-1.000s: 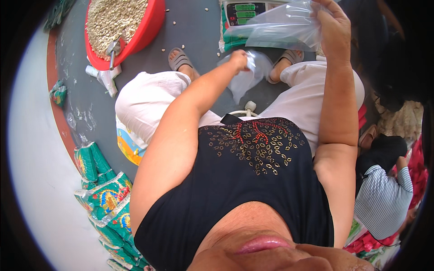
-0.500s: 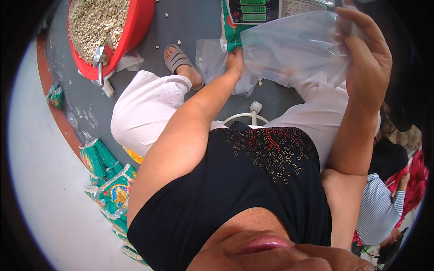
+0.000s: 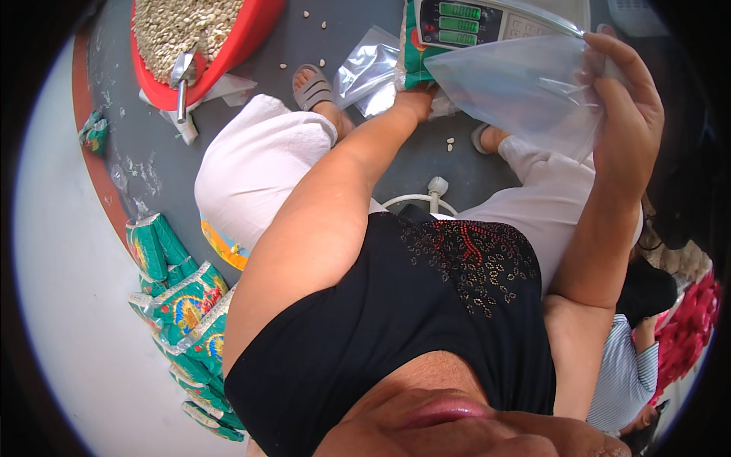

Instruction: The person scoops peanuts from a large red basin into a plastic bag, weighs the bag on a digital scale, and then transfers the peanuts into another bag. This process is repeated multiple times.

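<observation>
My right hand (image 3: 630,107) is raised at the upper right, with thumb and fingers pinching the edge of a clear plastic bag (image 3: 525,87). The bag hangs flat and unfilled, spreading leftward in front of a digital scale (image 3: 487,23). My left hand (image 3: 416,103) reaches down at the lower end of a green printed package (image 3: 417,62) beside the scale. Its fingers are mostly hidden, so I cannot see whether they grip anything. Shiny clear plastic bags (image 3: 371,70) lie just left of that hand.
A red tub (image 3: 263,34) of pale flat seeds or beans holds a metal scoop (image 3: 183,76). Several spilled pieces dot the grey floor. Filled green packages (image 3: 190,305) are piled at the left. A person in a striped top (image 3: 626,373) is at the lower right.
The view has shifted, so the tub and scale appear further right. The clear bag is lifted higher off my leg, and the plastic beside my left hand lies differently.
</observation>
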The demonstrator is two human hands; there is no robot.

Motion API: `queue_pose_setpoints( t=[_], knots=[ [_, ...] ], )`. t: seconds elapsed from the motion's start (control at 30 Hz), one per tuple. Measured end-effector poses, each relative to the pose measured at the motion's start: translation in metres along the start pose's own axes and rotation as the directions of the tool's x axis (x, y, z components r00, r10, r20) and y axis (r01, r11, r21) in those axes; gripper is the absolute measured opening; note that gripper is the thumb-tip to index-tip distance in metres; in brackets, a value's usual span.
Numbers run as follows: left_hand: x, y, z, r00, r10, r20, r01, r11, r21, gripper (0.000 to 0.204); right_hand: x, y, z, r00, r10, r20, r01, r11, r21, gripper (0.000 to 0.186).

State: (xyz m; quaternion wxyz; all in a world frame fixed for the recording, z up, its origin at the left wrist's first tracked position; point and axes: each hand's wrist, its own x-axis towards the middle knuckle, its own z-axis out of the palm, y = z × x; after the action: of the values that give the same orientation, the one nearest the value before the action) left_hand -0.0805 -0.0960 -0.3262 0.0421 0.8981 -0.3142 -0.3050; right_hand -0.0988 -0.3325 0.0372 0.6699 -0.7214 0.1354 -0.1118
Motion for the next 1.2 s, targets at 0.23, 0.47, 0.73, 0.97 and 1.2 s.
queue_pose_setpoints(
  t=[0.23,0.47,0.73,0.97,1.2],
  knots=[
    [-0.025,0.04,-0.099,0.865,-0.087,0.495,0.053,0.995,0.084,0.064,0.01,-0.007,0.006,0.997,-0.077,0.001,0.077,0.996,0.043,0.028],
    [-0.053,0.01,-0.167,0.983,0.057,0.175,-0.07,0.995,0.071,0.049,0.0,-0.026,0.024,0.994,-0.094,-0.054,0.091,0.995,-0.051,0.016],
    [-0.123,0.008,-0.28,0.977,0.017,-0.212,-0.093,0.931,-0.354,0.045,-0.004,-0.003,0.039,0.995,-0.072,0.067,0.071,0.997,0.007,0.021],
    [-0.172,0.039,-0.291,0.974,-0.052,-0.219,-0.171,0.464,-0.869,0.059,-0.005,0.001,0.052,0.981,-0.105,0.161,0.125,0.985,-0.122,0.033],
    [-0.156,0.061,-0.295,0.731,0.159,-0.664,-0.452,0.841,-0.296,0.099,0.007,-0.002,0.068,0.99,0.022,0.141,-0.047,0.984,0.171,0.035]
  ],
)
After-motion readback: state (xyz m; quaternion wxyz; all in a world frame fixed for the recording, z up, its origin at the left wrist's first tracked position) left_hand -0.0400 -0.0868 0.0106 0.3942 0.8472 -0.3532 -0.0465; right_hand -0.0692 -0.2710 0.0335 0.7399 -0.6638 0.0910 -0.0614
